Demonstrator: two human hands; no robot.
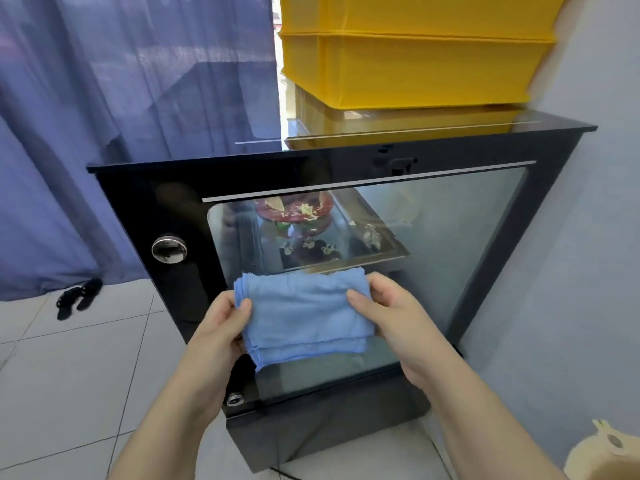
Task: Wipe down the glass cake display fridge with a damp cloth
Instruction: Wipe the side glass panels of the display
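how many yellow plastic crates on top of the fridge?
2 visible: lower yellow plastic crate sitting on the black glass display fridge top, upper yellow crate stacked on it, cropped by the frame. More may be above.

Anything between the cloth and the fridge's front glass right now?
Nothing visible. Both the left hand and right hand hold the folded blue cloth directly in front of the glass door of the display fridge. The yellow crates sit on its top, clear of the front pane.
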